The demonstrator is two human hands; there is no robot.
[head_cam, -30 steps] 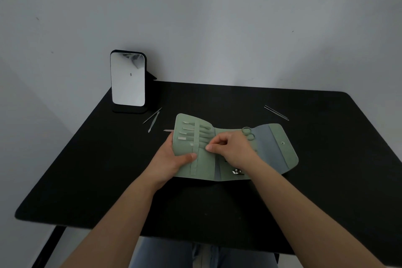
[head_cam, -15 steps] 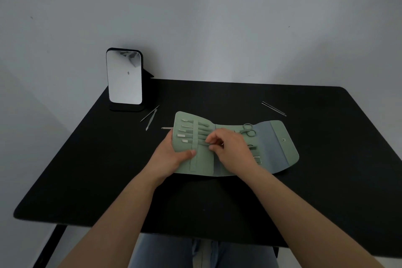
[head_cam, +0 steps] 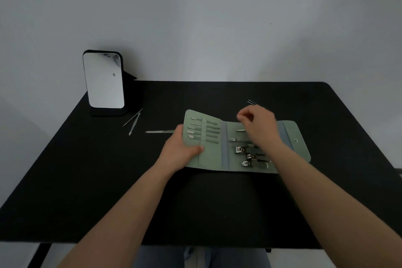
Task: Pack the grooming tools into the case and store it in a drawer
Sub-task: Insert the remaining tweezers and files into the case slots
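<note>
On the table [head_cam: 91, 180]: case [head_cam: 219, 154] lies unfolded, most tools strapped in
Change: right hand [head_cam: 258, 124] was lifted from the left panel toward the far tweezers [head_cam: 252, 102], fingers loosely curled, nothing held
Left hand [head_cam: 180, 150]: left flap is gripped
Meaning: tweezers likely fetched next; file [head_cam: 159, 131] and two picks [head_cam: 133, 121] remain loose
Room: mirror [head_cam: 104, 80] stands far left, wall behind

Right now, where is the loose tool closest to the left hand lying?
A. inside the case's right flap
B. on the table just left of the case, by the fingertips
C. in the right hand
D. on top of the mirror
B: the slim metal file lies flat on the black table just left of the green case, its near end beside the left hand that grips the case's left edge.
</note>
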